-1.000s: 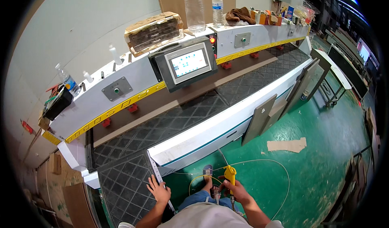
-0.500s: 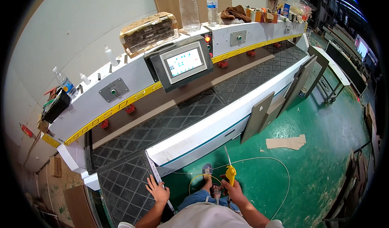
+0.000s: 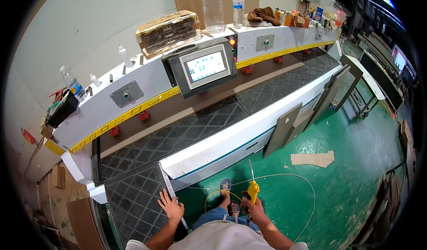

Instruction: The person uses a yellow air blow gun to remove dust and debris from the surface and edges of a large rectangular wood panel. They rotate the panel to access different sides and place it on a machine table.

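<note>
My right hand [image 3: 254,209] grips a yellow air blow gun [image 3: 253,191] by its handle, the thin metal nozzle pointing up and away from me over the green floor. A pale hose [image 3: 314,192] loops on the floor to the right, and a yellow stretch of hose curls by my feet. My left hand [image 3: 172,207] lies with fingers spread on the edge of the black ribbed side table [image 3: 133,205]. In front stands a long white machine whose black patterned bed [image 3: 213,116] runs under a beam with a yellow strip [image 3: 133,113].
A touchscreen panel [image 3: 205,67] hangs on the beam. Bottles, a worn drawer box [image 3: 169,34] and a brown cloth [image 3: 263,15] rest on top. Brown boards [image 3: 283,127] lean against the machine's front. Torn cardboard [image 3: 312,159] lies on the floor; a cart [image 3: 364,83] stands at right.
The view has shifted slightly, moving the beam and its items a little right. My left hand stays on the table edge, and the blow gun remains in my right hand.
</note>
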The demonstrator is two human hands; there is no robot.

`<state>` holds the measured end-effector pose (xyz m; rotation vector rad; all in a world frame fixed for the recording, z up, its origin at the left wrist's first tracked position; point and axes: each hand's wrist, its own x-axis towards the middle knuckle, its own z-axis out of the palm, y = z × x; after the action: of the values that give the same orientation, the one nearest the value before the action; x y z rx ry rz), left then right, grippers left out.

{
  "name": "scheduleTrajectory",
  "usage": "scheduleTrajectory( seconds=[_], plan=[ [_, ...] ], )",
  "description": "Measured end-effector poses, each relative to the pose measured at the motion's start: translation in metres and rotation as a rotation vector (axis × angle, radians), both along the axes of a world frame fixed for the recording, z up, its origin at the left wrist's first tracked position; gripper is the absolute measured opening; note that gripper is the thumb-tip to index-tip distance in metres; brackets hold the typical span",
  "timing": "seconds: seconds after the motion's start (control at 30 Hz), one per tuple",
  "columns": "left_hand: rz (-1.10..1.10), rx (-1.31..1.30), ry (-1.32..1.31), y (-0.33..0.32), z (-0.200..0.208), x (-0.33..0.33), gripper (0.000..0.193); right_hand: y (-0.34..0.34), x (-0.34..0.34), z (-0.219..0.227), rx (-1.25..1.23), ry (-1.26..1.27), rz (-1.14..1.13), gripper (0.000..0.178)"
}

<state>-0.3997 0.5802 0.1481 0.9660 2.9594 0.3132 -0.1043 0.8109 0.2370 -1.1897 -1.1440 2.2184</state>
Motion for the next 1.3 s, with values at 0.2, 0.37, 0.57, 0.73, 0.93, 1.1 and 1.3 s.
scheduleTrajectory(
  seconds=[0.2,0.37,0.57,0.73,0.93,1.1,1.3],
  plan=[
    [0.001,-0.015,0.007,-0.003,-0.005,-0.002,0.026,0.003,-0.002,0.009,0.016,-0.088,0.217,0.036],
    [0.0,-0.009,0.002,-0.001,-0.005,-0.002,0.026,0.006,0.002,0.011,0.028,-0.112,0.437,0.033],
    [-0.001,-0.011,0.009,-0.002,-0.006,-0.002,0.026,0.009,0.003,0.024,-0.012,-0.103,0.348,0.033],
    [-0.002,-0.017,0.001,-0.003,-0.007,-0.004,0.026,0.009,0.004,0.022,-0.034,-0.054,0.356,0.034],
    [0.001,-0.024,0.004,-0.004,-0.009,-0.005,0.026,0.005,0.001,0.016,-0.013,-0.074,0.381,0.031],
    [0.006,-0.02,-0.021,-0.002,-0.007,-0.004,0.027,0.003,0.003,-0.002,0.035,-0.073,0.397,0.023],
    [0.01,-0.029,-0.024,-0.001,-0.004,-0.003,0.027,0.003,-0.003,0.022,0.019,-0.089,0.366,0.021]
  ],
)
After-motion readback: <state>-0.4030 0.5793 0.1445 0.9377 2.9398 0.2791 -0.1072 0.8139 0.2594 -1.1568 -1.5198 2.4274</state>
